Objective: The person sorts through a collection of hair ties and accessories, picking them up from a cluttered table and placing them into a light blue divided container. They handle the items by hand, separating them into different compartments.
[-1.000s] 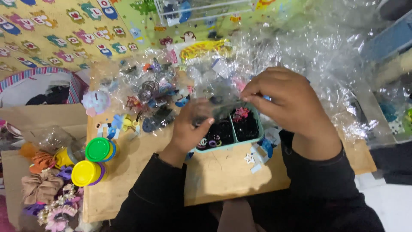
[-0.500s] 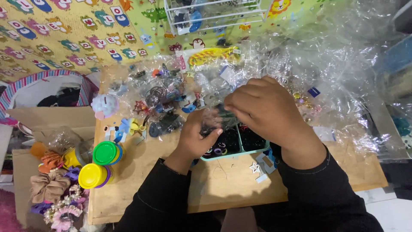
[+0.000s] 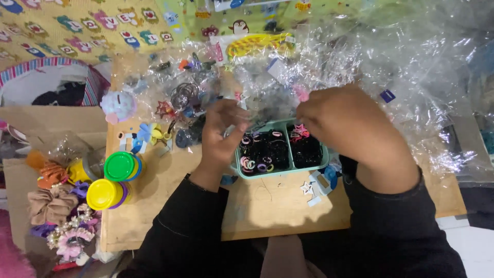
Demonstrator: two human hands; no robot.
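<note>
With both hands' grips pinching a clear plastic wrapper [image 3: 267, 110] above the teal two-compartment tray [image 3: 280, 172] mid-worktop, left hand [image 3: 222, 135] and right hand [image 3: 343, 126] could jerk it, scattering small elastic bands [image 3: 257, 159].

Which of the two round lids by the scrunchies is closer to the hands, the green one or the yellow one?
The green lid. It sits higher up the table and further right, nearer the left hand; the yellow lid lies below it, closer to the table's near edge.
</note>
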